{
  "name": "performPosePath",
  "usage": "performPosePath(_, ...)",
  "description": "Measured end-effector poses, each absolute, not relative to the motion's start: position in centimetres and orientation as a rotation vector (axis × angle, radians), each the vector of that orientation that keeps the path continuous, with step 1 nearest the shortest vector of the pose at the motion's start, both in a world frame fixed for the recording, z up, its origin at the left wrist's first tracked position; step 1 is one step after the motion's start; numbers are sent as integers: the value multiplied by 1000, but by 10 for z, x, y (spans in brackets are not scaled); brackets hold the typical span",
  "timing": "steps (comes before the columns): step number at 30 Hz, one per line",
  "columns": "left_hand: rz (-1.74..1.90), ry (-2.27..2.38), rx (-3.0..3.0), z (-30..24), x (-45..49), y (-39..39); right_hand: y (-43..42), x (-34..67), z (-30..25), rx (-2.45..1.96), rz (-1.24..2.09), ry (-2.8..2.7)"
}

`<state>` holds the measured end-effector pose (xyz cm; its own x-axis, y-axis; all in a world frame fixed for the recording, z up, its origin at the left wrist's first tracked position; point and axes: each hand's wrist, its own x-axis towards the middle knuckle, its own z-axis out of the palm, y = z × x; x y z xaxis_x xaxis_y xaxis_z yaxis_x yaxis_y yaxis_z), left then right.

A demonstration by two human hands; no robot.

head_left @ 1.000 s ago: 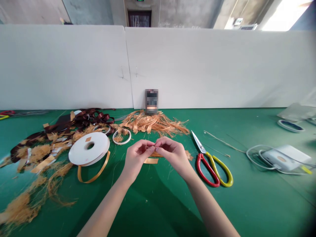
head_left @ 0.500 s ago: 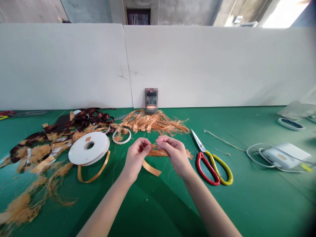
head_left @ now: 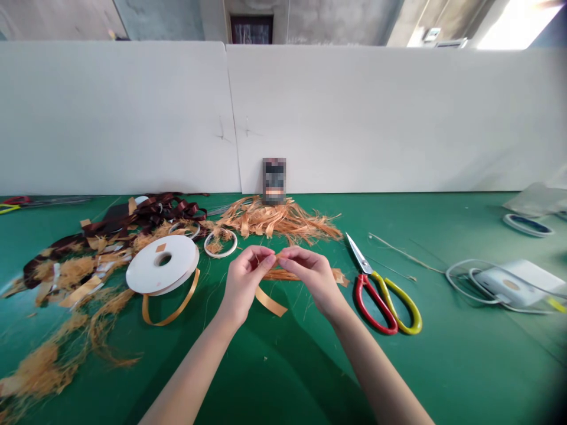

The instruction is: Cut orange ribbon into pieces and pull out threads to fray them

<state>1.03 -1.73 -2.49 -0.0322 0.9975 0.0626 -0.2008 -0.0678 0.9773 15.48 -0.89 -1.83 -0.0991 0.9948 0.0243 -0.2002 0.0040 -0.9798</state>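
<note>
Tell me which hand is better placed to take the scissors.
Right, probably: the right hand lies closer to the scissors. The left hand is farther away, and both hands pinch the ribbon.

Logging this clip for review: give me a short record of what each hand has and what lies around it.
Left hand: pinches a frayed gold ribbon
Right hand: fingertips pinch the same ribbon, meeting the left hand
Nearby: red-and-yellow-handled scissors to the right; white ribbon spool to the left
Rest: pile of frayed ribbon fibres on a green mat, white partition behind
</note>
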Motion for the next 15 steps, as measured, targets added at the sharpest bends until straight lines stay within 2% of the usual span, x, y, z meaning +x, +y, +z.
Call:
performPosePath(5, 1330, 1017, 1093, -26, 11, -17, -8, 156, -20, -986, 1333, -1097)
performPosePath(15, 1401, 862, 736, -23, 13, -17, -8, 156, -17, -955, 1378, -938)
